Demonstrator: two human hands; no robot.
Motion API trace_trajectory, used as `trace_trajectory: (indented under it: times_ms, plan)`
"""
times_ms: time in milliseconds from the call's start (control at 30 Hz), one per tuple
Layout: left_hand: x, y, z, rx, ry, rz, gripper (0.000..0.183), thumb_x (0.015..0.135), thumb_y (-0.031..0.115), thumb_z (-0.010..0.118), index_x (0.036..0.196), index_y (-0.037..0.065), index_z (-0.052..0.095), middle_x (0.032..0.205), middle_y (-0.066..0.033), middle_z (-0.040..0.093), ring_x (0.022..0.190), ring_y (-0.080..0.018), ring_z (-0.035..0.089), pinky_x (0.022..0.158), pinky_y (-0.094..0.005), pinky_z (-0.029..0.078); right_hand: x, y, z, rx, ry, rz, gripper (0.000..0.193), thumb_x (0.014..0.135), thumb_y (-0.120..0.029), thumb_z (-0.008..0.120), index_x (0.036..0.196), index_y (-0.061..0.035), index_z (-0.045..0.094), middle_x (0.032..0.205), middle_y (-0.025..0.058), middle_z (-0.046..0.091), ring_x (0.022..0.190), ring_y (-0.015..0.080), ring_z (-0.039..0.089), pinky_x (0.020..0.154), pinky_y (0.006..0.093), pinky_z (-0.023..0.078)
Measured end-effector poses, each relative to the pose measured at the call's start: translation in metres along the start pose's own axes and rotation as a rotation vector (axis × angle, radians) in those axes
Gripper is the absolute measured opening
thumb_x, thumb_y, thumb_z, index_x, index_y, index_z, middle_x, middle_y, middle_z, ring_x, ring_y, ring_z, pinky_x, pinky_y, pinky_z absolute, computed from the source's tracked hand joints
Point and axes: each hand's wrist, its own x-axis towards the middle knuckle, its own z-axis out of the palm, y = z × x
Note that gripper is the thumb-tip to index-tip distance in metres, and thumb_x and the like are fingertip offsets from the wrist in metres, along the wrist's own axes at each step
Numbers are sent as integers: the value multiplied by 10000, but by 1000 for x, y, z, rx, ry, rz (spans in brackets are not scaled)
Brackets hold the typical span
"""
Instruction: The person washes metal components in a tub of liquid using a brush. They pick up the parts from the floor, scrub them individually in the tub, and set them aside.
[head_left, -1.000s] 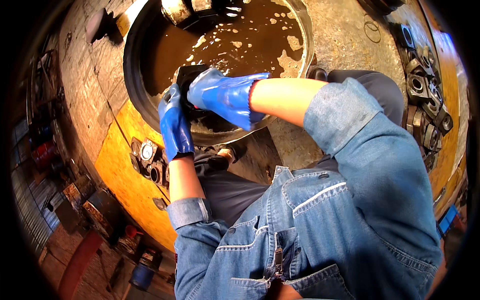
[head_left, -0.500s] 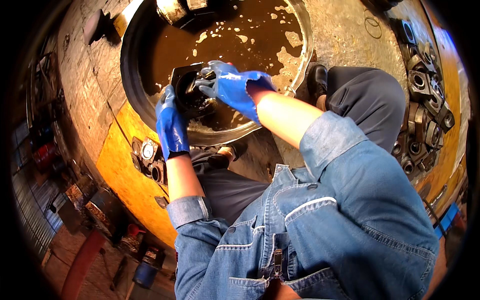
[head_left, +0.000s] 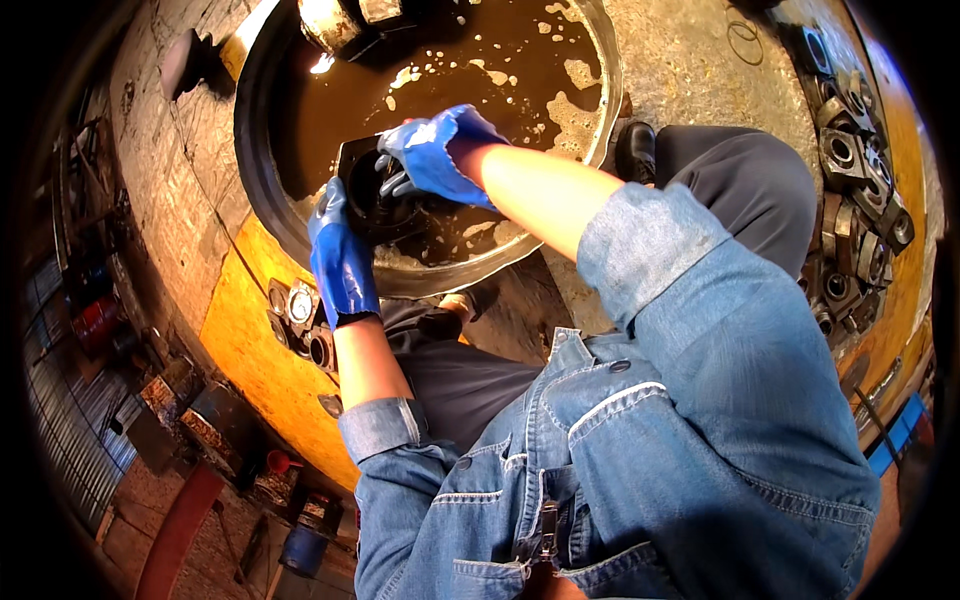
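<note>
A dark, block-shaped metal part (head_left: pixel 358 165) with a wide round bore sits at the near left side of a round basin (head_left: pixel 262 165) of brown, foamy liquid. My left hand (head_left: pixel 342 255), in a blue rubber glove, grips the part's left edge near the rim. My right hand (head_left: pixel 437 152), gloved alike, reaches over the part with its fingers curled into the bore. Whatever those fingers hold, if anything, is hidden. Liquid wets the part and both gloves.
Another large metal piece (head_left: pixel 328 25) stands at the basin's far side. Several metal housings (head_left: pixel 850 160) are heaped at the right. A few smaller parts (head_left: pixel 302 305) lie on the yellow board (head_left: pixel 255 330) at the left. Thin rings (head_left: pixel 744 42) lie on the floor beyond the basin.
My right hand has shifted slightly left and up over the bore, its fingers dipping further into it. My left hand keeps its grip on the metal part.
</note>
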Motion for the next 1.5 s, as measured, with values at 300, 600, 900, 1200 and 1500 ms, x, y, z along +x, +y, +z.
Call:
trace_trajectory:
  times_ms: [300,600,900,1200,1500]
  plan:
    - [-1,-2,4,66,76,60,417,1109,319,603,1276,-50,702,1139,-104,746,985,-196,689,887,-335,566,57,-16,22,-328,-481,-130,297,938,-298,719,1119,-80,808,1009,109,806,913,306,775,816,451,583]
    - [-6,1,12,74,40,54,391,1111,306,608,1250,-45,710,1056,-86,753,910,-171,695,828,-319,566,13,-18,9,-573,-356,-642,296,940,-233,601,1028,-46,813,1002,145,809,983,303,771,846,394,605]
    - [-1,-4,13,96,96,87,387,1113,296,616,1259,-51,706,1096,-115,768,900,-196,717,830,-349,593,22,-25,32,-626,-328,-362,302,940,-213,658,1112,1,783,1049,163,793,959,358,773,805,448,609]
    - [-1,-3,12,54,83,44,397,1113,303,611,1256,-53,713,1112,-130,771,909,-219,724,847,-361,603,24,-37,29,-172,-314,72,257,906,-227,728,1056,-35,809,1035,174,795,939,274,787,795,432,617]
    - [1,1,11,103,66,56,451,1081,388,609,1253,-16,714,1040,-147,762,816,-262,739,652,-440,629,-2,41,78,557,353,99,477,922,-183,825,1340,-40,646,1317,152,737,1077,286,778,944,382,621]
